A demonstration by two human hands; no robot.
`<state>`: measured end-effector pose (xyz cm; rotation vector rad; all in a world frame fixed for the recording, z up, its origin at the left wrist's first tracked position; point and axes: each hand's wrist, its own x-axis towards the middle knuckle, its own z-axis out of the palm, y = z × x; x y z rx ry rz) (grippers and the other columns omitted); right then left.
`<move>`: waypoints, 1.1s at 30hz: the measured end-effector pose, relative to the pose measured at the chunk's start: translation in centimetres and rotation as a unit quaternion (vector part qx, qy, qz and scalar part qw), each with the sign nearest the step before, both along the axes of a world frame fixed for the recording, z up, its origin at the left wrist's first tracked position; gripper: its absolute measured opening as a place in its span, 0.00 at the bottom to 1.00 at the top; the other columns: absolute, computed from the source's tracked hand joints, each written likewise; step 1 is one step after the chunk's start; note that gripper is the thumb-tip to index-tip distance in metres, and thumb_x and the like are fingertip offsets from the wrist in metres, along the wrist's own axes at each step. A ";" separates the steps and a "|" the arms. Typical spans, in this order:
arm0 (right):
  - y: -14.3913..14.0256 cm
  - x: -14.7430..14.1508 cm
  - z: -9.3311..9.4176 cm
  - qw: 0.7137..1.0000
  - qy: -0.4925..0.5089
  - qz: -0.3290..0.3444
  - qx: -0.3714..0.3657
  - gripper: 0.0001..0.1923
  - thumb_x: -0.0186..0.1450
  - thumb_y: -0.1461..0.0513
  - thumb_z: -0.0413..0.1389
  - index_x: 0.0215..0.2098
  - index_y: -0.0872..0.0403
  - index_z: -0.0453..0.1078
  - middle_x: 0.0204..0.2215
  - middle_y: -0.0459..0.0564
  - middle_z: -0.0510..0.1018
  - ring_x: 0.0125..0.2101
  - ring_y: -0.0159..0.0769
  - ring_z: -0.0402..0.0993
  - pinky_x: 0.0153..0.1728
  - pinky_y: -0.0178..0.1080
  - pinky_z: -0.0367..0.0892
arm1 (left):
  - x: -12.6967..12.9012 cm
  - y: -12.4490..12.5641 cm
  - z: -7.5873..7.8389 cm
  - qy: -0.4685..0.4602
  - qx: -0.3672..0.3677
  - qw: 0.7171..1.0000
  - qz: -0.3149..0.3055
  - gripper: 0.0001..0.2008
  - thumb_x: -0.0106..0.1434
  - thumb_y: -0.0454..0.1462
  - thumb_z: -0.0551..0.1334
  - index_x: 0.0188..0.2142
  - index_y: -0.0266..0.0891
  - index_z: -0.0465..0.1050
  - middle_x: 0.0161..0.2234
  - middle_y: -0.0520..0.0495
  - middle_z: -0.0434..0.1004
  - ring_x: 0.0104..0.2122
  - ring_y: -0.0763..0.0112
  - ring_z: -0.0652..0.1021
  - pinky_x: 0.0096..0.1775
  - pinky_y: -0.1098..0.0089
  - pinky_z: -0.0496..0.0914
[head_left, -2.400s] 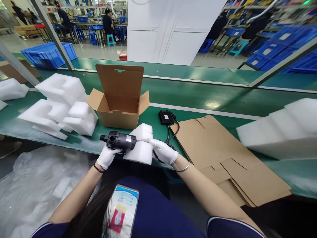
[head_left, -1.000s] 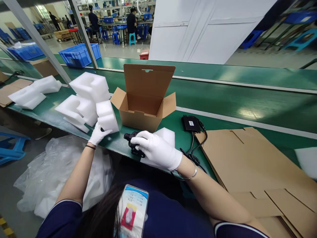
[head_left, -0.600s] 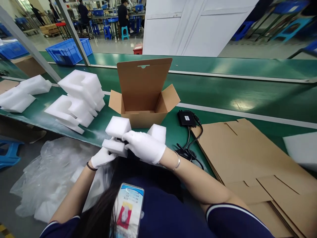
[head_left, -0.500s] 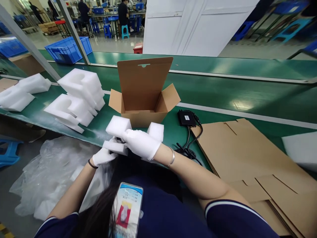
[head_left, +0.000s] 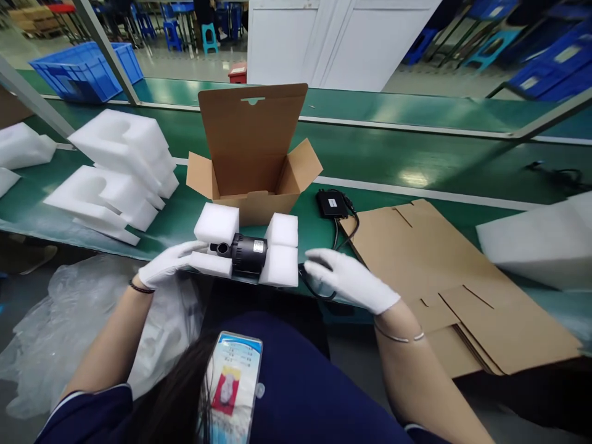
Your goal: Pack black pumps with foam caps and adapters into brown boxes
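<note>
A black pump lies at the table's near edge with a white foam end cap on its left end and another foam cap on its right end. My left hand, in a white glove, rests flat against the left cap. To the right of the right cap my gloved right hand hovers with fingers apart, over the black cable. An open cardboard box stands just behind the pump.
A black adapter lies right of the box. Flat cardboard blanks are stacked at the right, foam pieces at the left, more foam far right. A blue crate sits beyond the belt. Plastic sheeting hangs below.
My left hand fetched a foam cap and fitted it on the pump's left end. My right hand has since let go of the pump and moved right, over the cable.
</note>
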<state>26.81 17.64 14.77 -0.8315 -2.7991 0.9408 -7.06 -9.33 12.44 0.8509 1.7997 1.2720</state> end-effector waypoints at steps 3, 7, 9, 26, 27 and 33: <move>-1.6 2.9 -2.8 0.991 -0.006 0.125 0.040 0.26 0.66 0.45 0.63 0.52 0.53 0.78 0.54 0.60 0.81 0.59 0.58 0.73 0.61 0.64 0.65 | 0.4 1.3 5.5 0.240 0.023 0.969 0.048 0.29 0.57 0.52 0.73 0.55 0.43 0.78 0.59 0.42 0.76 0.61 0.47 0.74 0.68 0.46 0.62; -2.2 3.0 -1.7 0.974 0.008 0.198 0.114 0.16 0.74 0.54 0.54 0.38 0.54 0.79 0.42 0.58 0.83 0.50 0.51 0.78 0.57 0.57 0.67 | 6.0 7.9 10.3 0.206 0.118 0.952 -0.191 0.21 0.44 0.41 0.80 0.39 0.47 0.82 0.53 0.43 0.79 0.59 0.42 0.74 0.68 0.43 0.59; -1.5 2.3 0.5 0.975 -0.012 0.194 0.109 0.19 0.76 0.56 0.49 0.37 0.55 0.77 0.35 0.55 0.82 0.37 0.43 0.78 0.44 0.45 0.70 | 9.4 12.0 10.1 0.124 0.175 0.942 -0.258 0.17 0.40 0.36 0.80 0.31 0.48 0.80 0.44 0.44 0.82 0.50 0.44 0.79 0.64 0.42 0.64; -11.5 -2.0 -4.9 0.965 -0.233 0.101 -0.058 0.19 0.76 0.58 0.45 0.55 0.65 0.65 0.41 0.67 0.82 0.40 0.54 0.81 0.37 0.45 0.68 | 10.2 17.8 5.8 0.550 0.210 0.592 -0.551 0.12 0.61 0.42 0.68 0.44 0.43 0.78 0.40 0.45 0.81 0.41 0.61 0.77 0.67 0.47 0.53; -11.3 -2.0 -4.8 0.967 -0.213 0.105 -0.091 0.17 0.75 0.58 0.46 0.53 0.63 0.66 0.41 0.66 0.82 0.38 0.51 0.81 0.37 0.44 0.67 | 10.2 17.9 5.7 0.552 0.204 0.597 -0.545 0.13 0.61 0.43 0.68 0.44 0.43 0.78 0.40 0.46 0.81 0.41 0.60 0.77 0.67 0.46 0.53; -10.6 -3.0 -4.4 0.941 -0.062 0.132 -0.305 0.06 0.66 0.61 0.56 0.38 0.53 0.63 0.36 0.50 0.79 0.32 0.36 0.74 0.35 0.35 0.67 | 10.5 18.0 5.6 0.560 0.182 0.615 -0.524 0.14 0.59 0.44 0.68 0.44 0.44 0.79 0.39 0.46 0.82 0.41 0.59 0.78 0.65 0.45 0.53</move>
